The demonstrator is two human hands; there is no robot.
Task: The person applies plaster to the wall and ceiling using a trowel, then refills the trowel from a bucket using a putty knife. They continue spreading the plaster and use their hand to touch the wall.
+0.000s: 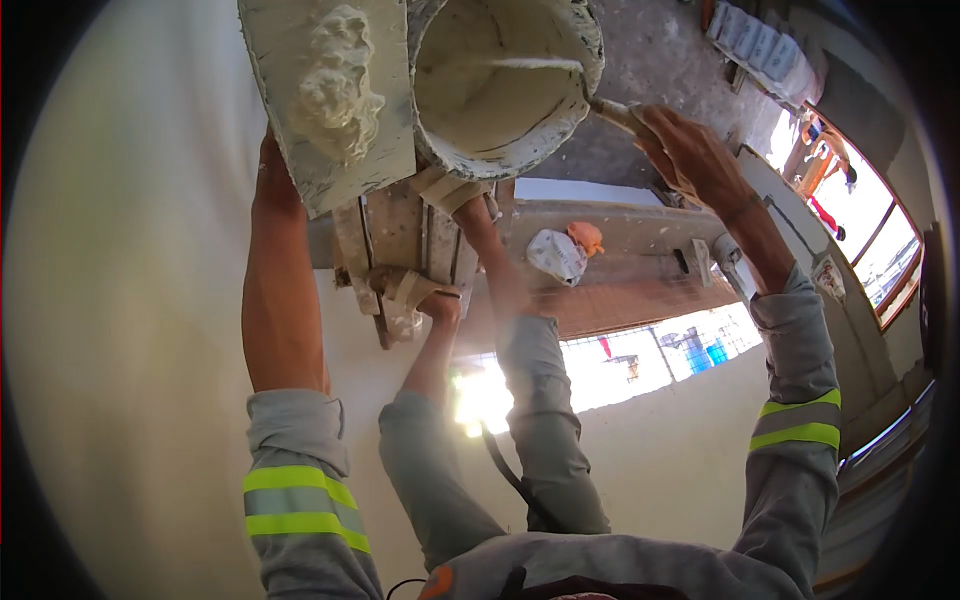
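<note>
My left hand (272, 165) is under a flat rectangular plastering trowel (285, 125), holding it up; its fingers are mostly hidden behind the plate. A thick heap of pale putty (343, 85) lies on the plate. Right beside it stands a round bucket (500, 165), crusted on the rim, with smooth pale putty (480, 95) inside. My right hand (690, 155) is closed around the handle of a putty knife (615, 113). The knife reaches over the bucket's right rim, its blade seen edge-on above the putty.
My sandalled feet (425, 295) stand on a wooden plank platform (395, 235). A plastered wall (130, 300) rises close on the left. Below lie a white plastic bag (556, 257) and an orange bag (585, 237). Stacked wrapped packs (765, 45) are far right, near a window opening (880, 230) with people outside.
</note>
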